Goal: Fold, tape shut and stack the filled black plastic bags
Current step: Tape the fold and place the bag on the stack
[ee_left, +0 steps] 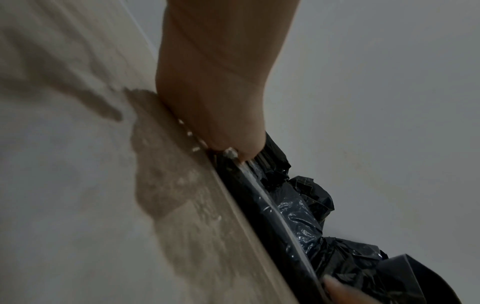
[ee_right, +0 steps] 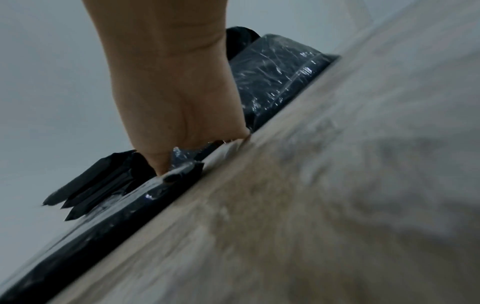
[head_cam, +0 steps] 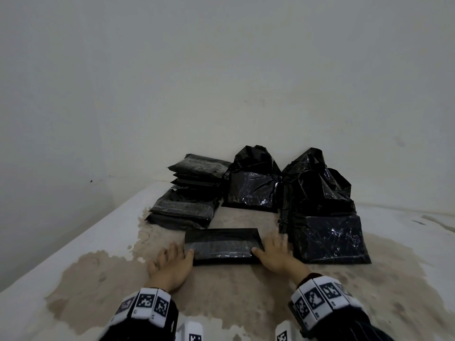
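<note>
Sitting against a plain grey-white wall (head_cam: 221, 70), the table (head_cam: 246, 291) is a pale top with a big worn brownish patch in the middle where the coating's gone.

Biggest thing on it is the loose pile (head_cam: 322, 205) on the right: crinkly, shiny black bags, tops still bunched up and open. Another open bag (head_cam: 253, 185) leans at the back, middle. On the left there's a stack (head_cam: 189, 193) of flat folded packs, matte-looking, with a greyish printed band across the tops, but the print's too blurry to read.

The folded bag (head_cam: 222, 246) lies flat at the front centre, between the stack and the pile, just beside both. It's a neat black rectangle with a glossy band running along it, probably clear tape.

Left hand (head_cam: 170, 263) is flat on the table at the bag's left end, fingers spread, thumb on its corner. Right hand (head_cam: 275, 254) mirrors it at the right end, thumb on the bag. So both grips are relaxed, just pressing, nothing clutched. Checkered marker bands sit on both wrists.
</note>
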